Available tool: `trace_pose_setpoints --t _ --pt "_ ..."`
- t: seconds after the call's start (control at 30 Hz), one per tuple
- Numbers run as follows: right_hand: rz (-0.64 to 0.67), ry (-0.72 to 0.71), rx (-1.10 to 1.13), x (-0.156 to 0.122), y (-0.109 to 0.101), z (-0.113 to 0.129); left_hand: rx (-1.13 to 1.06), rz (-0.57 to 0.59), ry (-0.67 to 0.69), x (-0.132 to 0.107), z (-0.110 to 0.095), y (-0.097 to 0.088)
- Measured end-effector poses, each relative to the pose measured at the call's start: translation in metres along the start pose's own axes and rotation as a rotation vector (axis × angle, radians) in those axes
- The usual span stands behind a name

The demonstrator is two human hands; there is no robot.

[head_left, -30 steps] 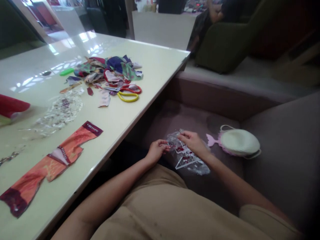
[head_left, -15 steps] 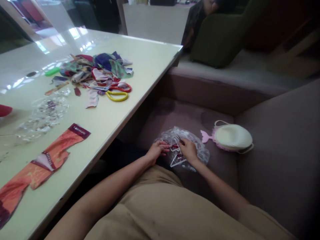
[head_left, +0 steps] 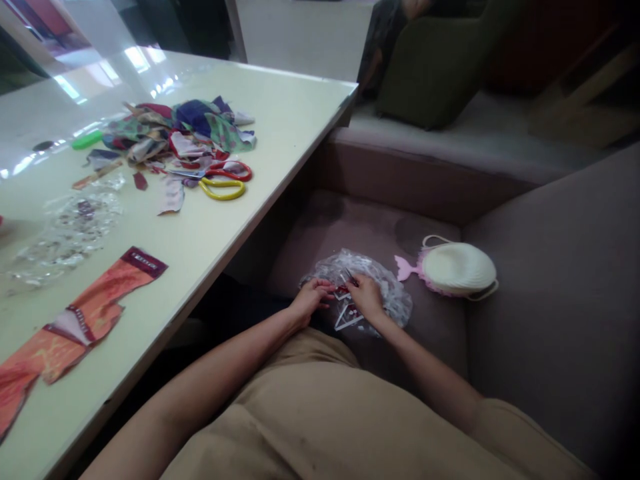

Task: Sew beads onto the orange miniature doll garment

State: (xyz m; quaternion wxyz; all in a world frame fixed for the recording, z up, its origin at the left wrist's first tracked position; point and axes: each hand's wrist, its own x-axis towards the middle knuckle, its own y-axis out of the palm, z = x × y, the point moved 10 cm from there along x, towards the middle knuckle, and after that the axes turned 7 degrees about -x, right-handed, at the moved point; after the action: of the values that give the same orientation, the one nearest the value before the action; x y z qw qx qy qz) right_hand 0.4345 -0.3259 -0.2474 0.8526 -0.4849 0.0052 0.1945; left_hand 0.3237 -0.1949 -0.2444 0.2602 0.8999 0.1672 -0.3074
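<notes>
My left hand [head_left: 309, 299] and my right hand [head_left: 366, 297] meet over a clear plastic bag [head_left: 387, 295] that lies on the sofa seat by my knee. The bag holds small red pieces and white printed shapes. Both hands have their fingers curled and pinch the bag's near edge, the left from the left side, the right from on top. A white woven hat with a pink tail-shaped tag [head_left: 457, 268] lies just right of the bag.
A cream table [head_left: 280, 127] stands on the left with a heap of fabric scraps [head_left: 185, 133], red and yellow scissors [head_left: 223, 181], crumpled clear plastic [head_left: 70, 223] and an orange cloth strip [head_left: 85, 313]. A green armchair [head_left: 430, 73] with a seated person is behind.
My right hand has slid back onto the bag and the bag now lies spread out more flatly. The view has shifted so the table's things sit further left.
</notes>
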Motion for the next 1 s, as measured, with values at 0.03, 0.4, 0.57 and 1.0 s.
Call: trace_pose_setpoints --t 0.03,0.4,0.57,1.0 --pt "0.006 0.001 0.009 0.000 0.002 0.000 -0.004 0.003 -0.002 0.000 0.000 0.000" --pt "0.170 -0.072 0.218 -0.011 0.015 0.013 -0.071 0.025 -0.034 0.001 0.002 0.009" --pt "0.171 -0.105 0.249 -0.012 0.018 0.020 -0.133 0.037 -0.057 -0.001 0.003 0.010" --pt "-0.094 -0.200 0.035 -0.038 -0.018 0.042 -0.333 0.119 -0.134 -0.007 0.004 0.018"
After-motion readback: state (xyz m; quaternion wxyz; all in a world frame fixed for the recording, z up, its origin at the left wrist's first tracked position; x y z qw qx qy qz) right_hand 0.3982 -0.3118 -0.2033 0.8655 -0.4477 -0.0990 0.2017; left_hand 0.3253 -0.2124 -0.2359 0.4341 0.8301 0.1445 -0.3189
